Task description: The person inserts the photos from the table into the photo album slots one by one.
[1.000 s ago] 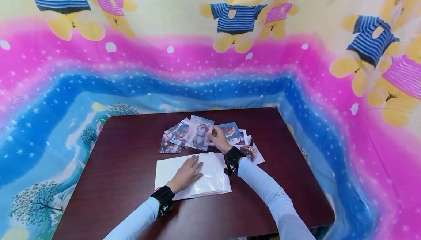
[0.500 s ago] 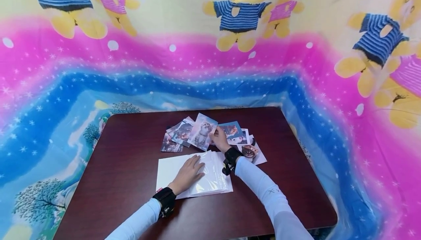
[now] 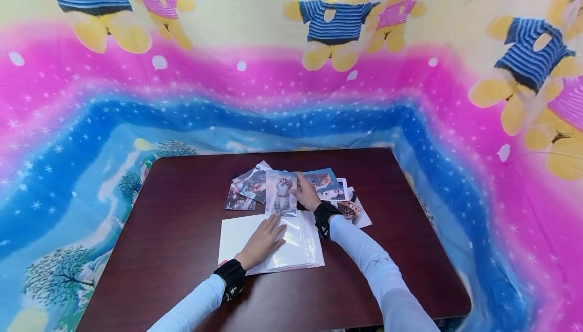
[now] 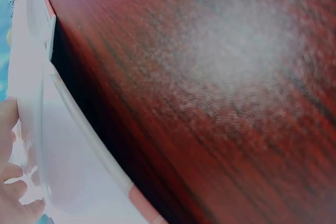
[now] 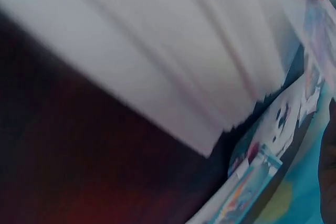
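Pale rectangular kitten photo (image 3: pixel 280 193) had swung, long axis toward white plastic-sleeved album (image 3: pixel 236 235); right hand (image 3: pixel 307 193) gripped it, left hand (image 3: pixel 261 244) lay flat.

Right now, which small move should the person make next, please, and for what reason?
Probably the right grip should ease the kitten photo toward the clear sleeve: the photo's lower edge overlaps the album's far edge, and the left grip rests on the pages. Whether the photo has entered the sleeve, I cannot tell.
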A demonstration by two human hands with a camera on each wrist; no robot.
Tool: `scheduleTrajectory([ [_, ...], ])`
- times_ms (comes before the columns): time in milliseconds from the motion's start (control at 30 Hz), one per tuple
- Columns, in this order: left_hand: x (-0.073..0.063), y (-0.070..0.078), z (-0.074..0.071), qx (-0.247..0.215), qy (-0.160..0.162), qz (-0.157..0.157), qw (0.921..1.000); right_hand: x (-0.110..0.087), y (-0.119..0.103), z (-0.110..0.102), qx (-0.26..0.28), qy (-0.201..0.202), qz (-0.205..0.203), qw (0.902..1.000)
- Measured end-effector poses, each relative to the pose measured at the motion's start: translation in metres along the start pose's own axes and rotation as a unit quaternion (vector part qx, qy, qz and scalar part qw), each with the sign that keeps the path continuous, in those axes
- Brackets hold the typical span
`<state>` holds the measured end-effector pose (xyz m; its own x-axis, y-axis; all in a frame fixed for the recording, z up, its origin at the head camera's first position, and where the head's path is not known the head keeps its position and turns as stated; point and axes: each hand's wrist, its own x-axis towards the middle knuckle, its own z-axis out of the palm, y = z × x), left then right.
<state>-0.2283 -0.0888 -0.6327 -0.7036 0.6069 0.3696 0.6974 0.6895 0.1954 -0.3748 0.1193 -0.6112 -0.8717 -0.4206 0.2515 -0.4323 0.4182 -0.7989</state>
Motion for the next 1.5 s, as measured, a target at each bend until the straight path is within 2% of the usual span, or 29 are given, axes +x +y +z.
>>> scheduleTrajectory([
  [33,0.0,0.001,0.0,0.0,-0.003,0.001,1.0,-0.003,-0.015,-0.004,-0.01,-0.004,0.008,0.9999],
  [133,0.0,0.002,0.0,0.0,-0.006,0.0,1.0,-0.007,-0.03,-0.009,-0.044,-0.009,-0.03,0.9985],
  [267,0.0,0.003,0.001,0.006,-0.002,0.002,1.0,-0.006,-0.035,-0.009,-0.098,-0.008,-0.062,0.9932],
  [367,0.0,0.002,0.002,0.006,-0.006,0.001,1.0,-0.003,-0.032,-0.008,-0.142,-0.015,-0.067,0.9875],
  [467,0.0,0.001,0.001,-0.006,-0.013,-0.008,0.9999,-0.002,-0.032,-0.007,-0.157,-0.024,-0.071,0.9848],
  [700,0.003,-0.002,-0.003,-0.052,-0.03,-0.03,0.9977,-0.001,-0.029,-0.008,-0.151,-0.008,-0.07,0.9861],
  [900,0.003,-0.002,-0.004,-0.067,-0.039,-0.034,0.9964,0.002,-0.031,-0.009,-0.146,-0.026,-0.077,0.9859],
  [1067,0.002,-0.002,-0.002,-0.07,-0.045,-0.044,0.9956,0.002,-0.031,-0.011,-0.09,-0.024,-0.079,0.9925],
  [1167,0.001,-0.002,-0.001,-0.077,-0.047,-0.052,0.9946,-0.002,-0.03,-0.01,-0.049,-0.021,-0.053,0.9972],
  [1333,0.001,-0.003,0.0,-0.08,-0.039,-0.056,0.9944,-0.009,-0.026,-0.002,-0.023,-0.013,0.008,0.9996],
  [1500,0.003,-0.004,0.0,-0.08,-0.036,-0.052,0.9948,-0.009,-0.026,-0.004,-0.022,-0.019,0.027,0.9992],
])
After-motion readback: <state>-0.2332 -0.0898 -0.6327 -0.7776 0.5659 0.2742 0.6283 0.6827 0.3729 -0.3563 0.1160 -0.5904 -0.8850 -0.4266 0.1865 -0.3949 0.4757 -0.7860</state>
